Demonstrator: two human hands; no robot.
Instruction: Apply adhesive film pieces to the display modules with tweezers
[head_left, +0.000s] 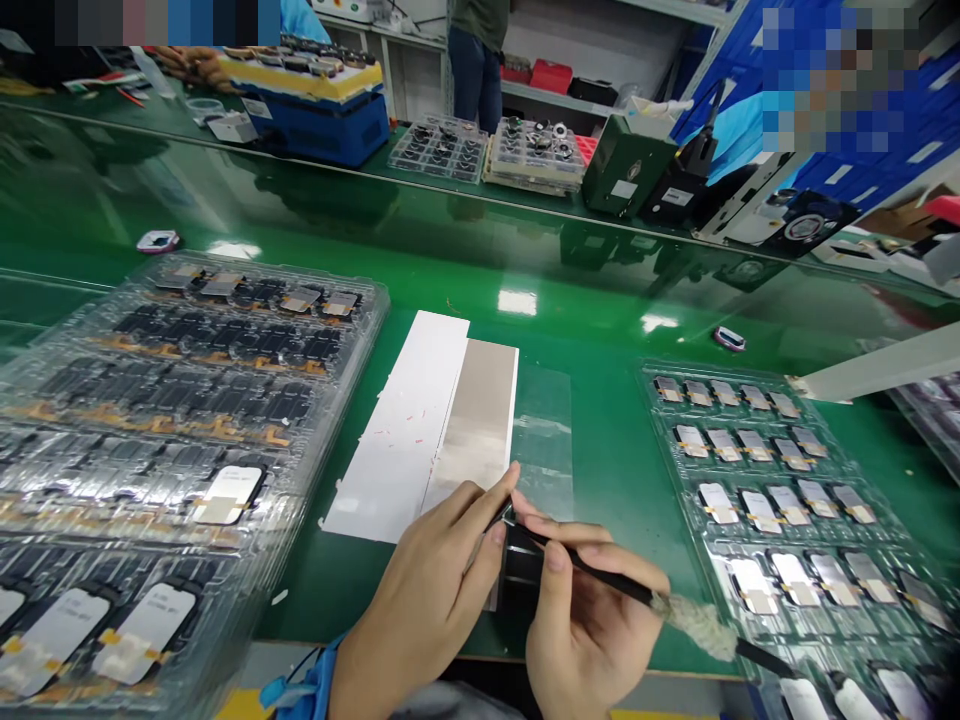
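Observation:
My right hand is closed around a slim black pen-shaped tool, which has a rough whitish wrapping near its rear end. The tool's tip meets the fingertips of my left hand. Thumb and fingers of the left hand are pinched together on something small and dark, mostly hidden. Below both hands is a dark glossy block-like object, partly covered by them. Just beyond lie a white sheet with small red marks, a grey-beige strip sheet and a clear film.
A stack of clear trays with small screen parts stands on the left. Another clear tray with rows of silver-backed parts lies right. Across the bench are a blue machine, a green box and co-workers.

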